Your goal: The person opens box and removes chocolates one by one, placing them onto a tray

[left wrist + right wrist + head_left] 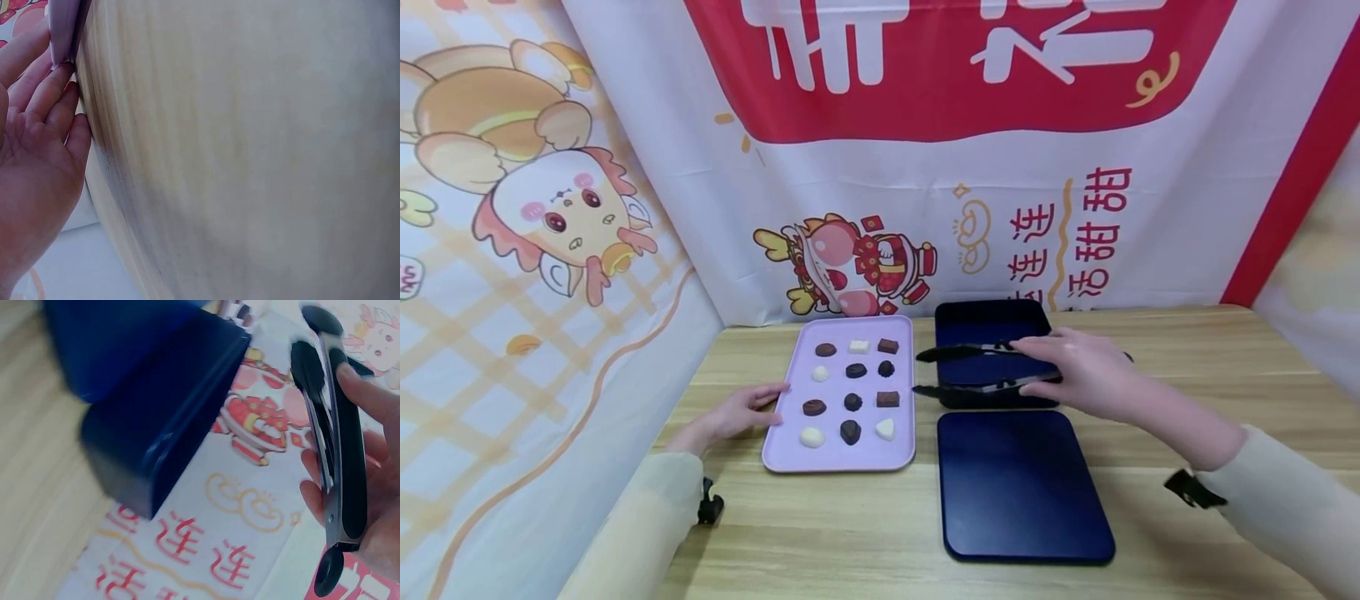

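Observation:
A lilac tray (pixel 842 462) carries several chocolates in rows: brown squares, dark round and oval pieces, and white ones such as a white heart-like chocolate (pixel 885 429). At its left edge my left hand (pixel 733 414) touches the rim; the left wrist view shows its fingers stretched out against the tray's side (pixel 61 31). My right hand (pixel 1093 375) holds black-and-silver tongs (pixel 977 389) between thumb and fingers. The arms of the tongs are spread, with their tips pointing left toward the tray and nothing between them. Beneath the tongs is a deep navy box (pixel 992 312).
A flat navy lid (pixel 1022 487) lies on the wooden table (pixel 820 533) in front of the box, right of the tray. Behind the table hangs a white-and-red printed cloth (pixel 880 183); another patterned cloth (pixel 512 350) covers the left side.

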### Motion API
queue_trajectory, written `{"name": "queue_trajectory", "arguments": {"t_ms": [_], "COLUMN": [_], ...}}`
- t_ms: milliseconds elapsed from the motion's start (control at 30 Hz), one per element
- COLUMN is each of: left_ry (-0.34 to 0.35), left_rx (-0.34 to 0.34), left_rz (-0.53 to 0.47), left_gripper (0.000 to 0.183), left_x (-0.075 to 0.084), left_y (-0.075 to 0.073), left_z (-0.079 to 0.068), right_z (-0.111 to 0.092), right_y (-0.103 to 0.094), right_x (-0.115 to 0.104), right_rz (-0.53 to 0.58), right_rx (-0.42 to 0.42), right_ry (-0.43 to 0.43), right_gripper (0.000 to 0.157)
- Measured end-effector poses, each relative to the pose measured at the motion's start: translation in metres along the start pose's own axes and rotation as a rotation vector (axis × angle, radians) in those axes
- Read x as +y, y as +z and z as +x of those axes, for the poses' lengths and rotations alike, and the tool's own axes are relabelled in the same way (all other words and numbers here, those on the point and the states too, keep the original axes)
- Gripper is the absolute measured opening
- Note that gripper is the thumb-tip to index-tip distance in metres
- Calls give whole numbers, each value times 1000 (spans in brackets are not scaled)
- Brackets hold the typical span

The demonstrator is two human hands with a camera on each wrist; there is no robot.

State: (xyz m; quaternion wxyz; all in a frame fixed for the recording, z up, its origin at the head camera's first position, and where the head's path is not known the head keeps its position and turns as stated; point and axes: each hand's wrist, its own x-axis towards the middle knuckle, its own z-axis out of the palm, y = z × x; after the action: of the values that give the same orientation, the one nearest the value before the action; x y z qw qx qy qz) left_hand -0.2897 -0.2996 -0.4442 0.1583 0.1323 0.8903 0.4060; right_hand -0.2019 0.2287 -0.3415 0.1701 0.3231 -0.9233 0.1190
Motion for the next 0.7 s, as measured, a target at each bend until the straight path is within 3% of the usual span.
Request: {"name": "queue_trajectory", "arguments": {"t_ms": [267, 467, 700], "left_ry": [10, -8, -13], "left_rx": [-9, -9, -1], "left_rz": [-29, -19, -20], "left_gripper": [65, 66, 66], "left_x": [0, -3, -4], "left_y": [-1, -2, 0], "left_z": [0, 2, 2], "right_z": [-45, -74, -102], "right_y": [-8, -12, -13], "right_x": [26, 42, 60], "right_rz": [51, 4, -49], "right_rx": [229, 251, 208], "right_ry": [128, 236, 418], "right_gripper": [68, 79, 83]}}
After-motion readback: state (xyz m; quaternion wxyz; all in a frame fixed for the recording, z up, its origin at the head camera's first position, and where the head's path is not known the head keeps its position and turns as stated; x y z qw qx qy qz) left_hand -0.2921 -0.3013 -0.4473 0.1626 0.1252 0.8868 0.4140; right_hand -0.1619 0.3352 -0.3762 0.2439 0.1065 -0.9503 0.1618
